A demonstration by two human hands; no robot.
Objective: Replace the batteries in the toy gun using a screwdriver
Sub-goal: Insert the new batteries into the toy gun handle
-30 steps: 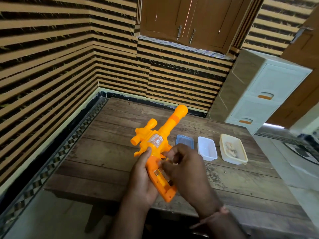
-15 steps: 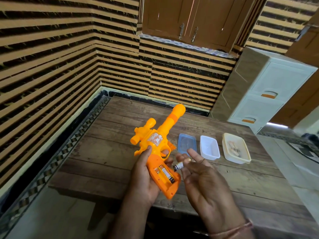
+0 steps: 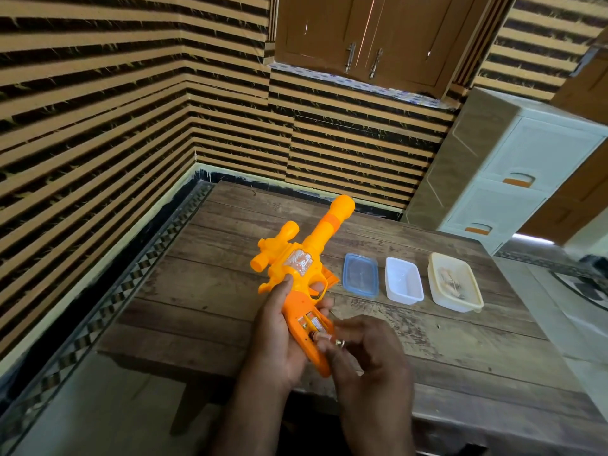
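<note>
Toy gun [image 3: 306, 278] lying in left hand [image 3: 279, 337], clasped, over bench [image 3: 197, 291] near edge; grip compartment open, cover off. Right hand [image 3: 365, 353] pinching battery [image 3: 320, 337] at compartment. Remaining, likely: seating cells, refitting cover, screwing shut.

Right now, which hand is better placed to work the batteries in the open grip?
The right hand: its fingers are at the open battery compartment. The left hand is wrapped around the toy gun, steadying it.
</note>
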